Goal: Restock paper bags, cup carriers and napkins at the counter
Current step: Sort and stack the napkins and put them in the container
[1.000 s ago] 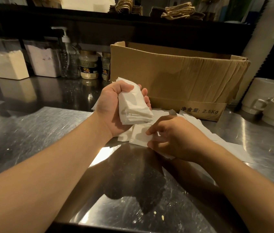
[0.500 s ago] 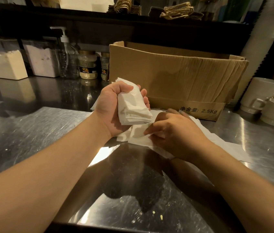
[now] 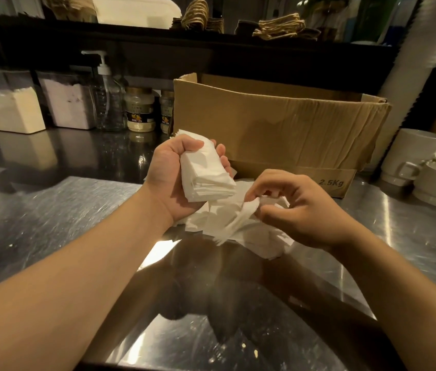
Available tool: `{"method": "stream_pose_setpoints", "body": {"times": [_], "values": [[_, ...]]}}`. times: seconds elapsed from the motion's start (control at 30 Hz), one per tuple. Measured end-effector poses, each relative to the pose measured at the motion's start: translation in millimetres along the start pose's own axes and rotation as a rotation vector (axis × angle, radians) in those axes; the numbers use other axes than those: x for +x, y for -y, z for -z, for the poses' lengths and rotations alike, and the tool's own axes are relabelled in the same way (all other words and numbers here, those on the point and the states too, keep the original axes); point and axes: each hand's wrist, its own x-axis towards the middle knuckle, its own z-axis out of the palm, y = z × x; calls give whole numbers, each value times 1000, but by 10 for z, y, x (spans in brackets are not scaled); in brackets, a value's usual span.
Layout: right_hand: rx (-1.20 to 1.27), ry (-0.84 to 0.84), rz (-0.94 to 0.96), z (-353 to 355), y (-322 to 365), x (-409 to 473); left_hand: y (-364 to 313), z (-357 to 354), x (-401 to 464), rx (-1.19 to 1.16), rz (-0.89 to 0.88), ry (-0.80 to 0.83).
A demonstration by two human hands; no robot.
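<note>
left hand [image 3: 170, 174]: raised over the counter, thumb across the top and fingers curled round the far side, gripping a stack of folded napkins [image 3: 206, 174].
stack of folded napkins: white, held on a tilt, its layered edges facing down toward the camera; lifted clear of the counter, just above the loose pile.
right hand [image 3: 301, 207]: just right of the stack, fingers bent, thumb and fingertips pinching a single napkin [image 3: 241, 219].
single napkin: limp and blurred, its upper end at the fingers, the rest trailing down and left onto the pile.
loose napkins [image 3: 262, 238]: a scattered white heap lying on the counter under and between both hands, in front of the box.
counter [image 3: 51, 215]: scratched stainless steel, shiny, with the shadow of the arms on it and a few pale crumbs near the front edge.
cardboard box [image 3: 278, 129]: open-topped, creased, right behind the hands; its front flap reads "2.5kg".
white cups [image 3: 423, 162]: stacked to the right of the box, handles showing.
pump bottle [image 3: 107, 103]: clear, at the back left, beside two small jars [image 3: 140, 109].
tubs [image 3: 13, 105]: two clear containers of pale powder, far left.
shelf [image 3: 238, 30]: dark, above the box, carrying bundles with twine handles.
</note>
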Motion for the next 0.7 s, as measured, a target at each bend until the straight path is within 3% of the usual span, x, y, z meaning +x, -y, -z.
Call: {"method": "stream_pose_setpoints", "body": {"times": [0.13, 0.27, 0.43, 0.53, 0.7], "values": [[444, -20, 5, 50, 36, -30, 6, -4, 7, 44, -14, 0], [711, -87, -69, 4, 86, -5, 93, -19, 21, 214, -63, -25], [924, -127, -197, -15, 106, 13, 146, -24, -16, 522, -29, -4], [981, -125, -261, -44, 128, 15, 159, 2, -40, 552, 43, 39], [966, -165, -404, -95, 134, 46, 201, -54, -56, 522, -20, 24]]}}
